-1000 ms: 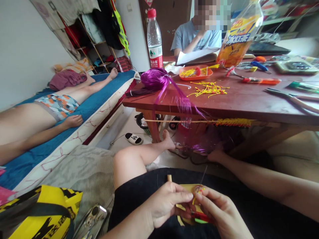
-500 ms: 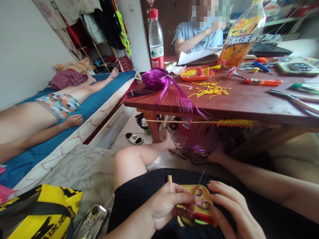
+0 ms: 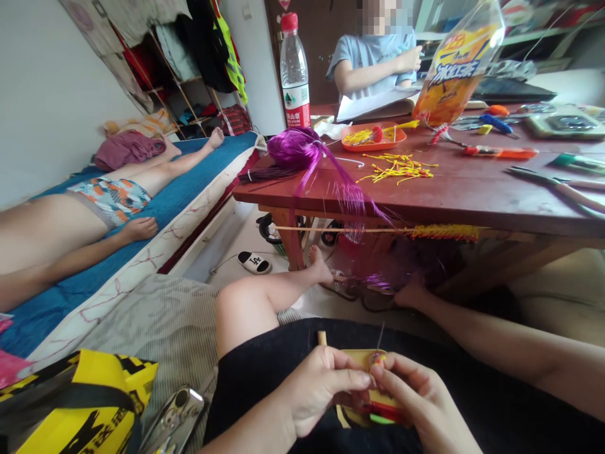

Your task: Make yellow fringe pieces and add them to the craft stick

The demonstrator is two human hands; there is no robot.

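In the head view my left hand (image 3: 321,391) is closed over my lap, thumb and fingertips pinching the lower end of a small red-and-yellow wired bundle (image 3: 377,359). A thin dark wire sticks up from it. My right hand (image 3: 416,397) meets it from the other side, its thumb and forefinger pressed on the same bundle. Under both hands lies a yellow tray (image 3: 352,357) on my dark clothing. A red item (image 3: 390,411) and a green piece (image 3: 380,419) show in the tray. My right hand now hides the scissors there.
The red-brown table (image 3: 321,195) ahead bears purple tinsel (image 3: 295,150), yellow stamens (image 3: 397,169), an orange tray (image 3: 373,146), pliers (image 3: 558,183) and two bottles. Across it sits a person (image 3: 373,69). Another person lies on the bed (image 3: 198,170) at left. A phone (image 3: 174,419) lies beside me.
My right hand has moved left and closed on the small bundle beside my left fingertips, covering the scissors. The person across the table has shifted an arm.
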